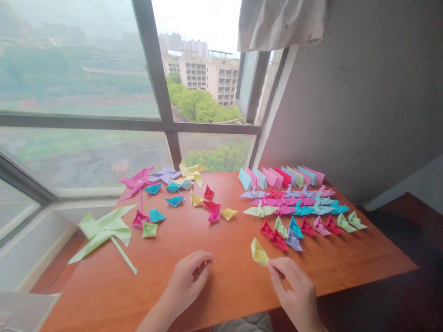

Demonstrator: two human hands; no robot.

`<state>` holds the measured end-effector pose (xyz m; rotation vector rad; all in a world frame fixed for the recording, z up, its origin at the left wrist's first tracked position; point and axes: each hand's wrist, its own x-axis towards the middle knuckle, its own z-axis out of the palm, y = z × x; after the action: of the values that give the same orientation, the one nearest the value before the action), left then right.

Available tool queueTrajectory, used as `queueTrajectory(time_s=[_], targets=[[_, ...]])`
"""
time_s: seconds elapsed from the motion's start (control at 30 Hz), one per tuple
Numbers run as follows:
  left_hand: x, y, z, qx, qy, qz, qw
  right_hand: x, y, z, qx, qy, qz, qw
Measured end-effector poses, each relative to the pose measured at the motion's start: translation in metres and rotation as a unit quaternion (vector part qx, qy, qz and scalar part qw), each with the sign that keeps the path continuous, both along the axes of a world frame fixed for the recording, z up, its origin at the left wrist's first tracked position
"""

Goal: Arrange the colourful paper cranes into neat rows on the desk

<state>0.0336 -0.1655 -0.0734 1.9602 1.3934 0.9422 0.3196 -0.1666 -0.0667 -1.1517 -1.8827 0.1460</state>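
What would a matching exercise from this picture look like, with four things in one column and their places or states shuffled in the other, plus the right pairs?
Things
1. Left hand
2. Right hand
3. Large green pinwheel
4. Pale curtain

Places and states
A. Lying at the left side of the table
B. Hanging at the top of the view
C. Loosely curled, with no paper visible in it
D. Pinching a yellow paper boat by one end

Right pairs: 1-C, 2-D, 3-A, 4-B
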Motion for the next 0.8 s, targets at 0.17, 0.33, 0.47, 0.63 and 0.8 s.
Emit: queueTrajectory(time_s=[0.17,0.33,0.47,0.63,0.8], targets=[[0.0,0.002,-0.003,-0.008,0.022,0.01,1.0,0.07,0.005,0.012,0.032,-0.049,-0.191,0.98],[0.0,0.001,-0.001,-0.018,0.036,0.002,0.999,0.119,0.011,-0.01,0.041,-0.119,-0.27,0.955],[0.0,0.002,0.002,-0.024,0.036,0.003,0.999,0.132,0.019,-0.032,0.036,-0.162,-0.267,0.949],[0.0,0.002,0.003,-0.024,0.031,0.006,0.999,0.135,0.03,-0.046,0.042,-0.197,-0.261,0.944],[0.0,0.002,0.003,-0.025,0.031,-0.001,0.999,0.137,0.037,-0.054,0.031,-0.205,-0.255,0.945]])
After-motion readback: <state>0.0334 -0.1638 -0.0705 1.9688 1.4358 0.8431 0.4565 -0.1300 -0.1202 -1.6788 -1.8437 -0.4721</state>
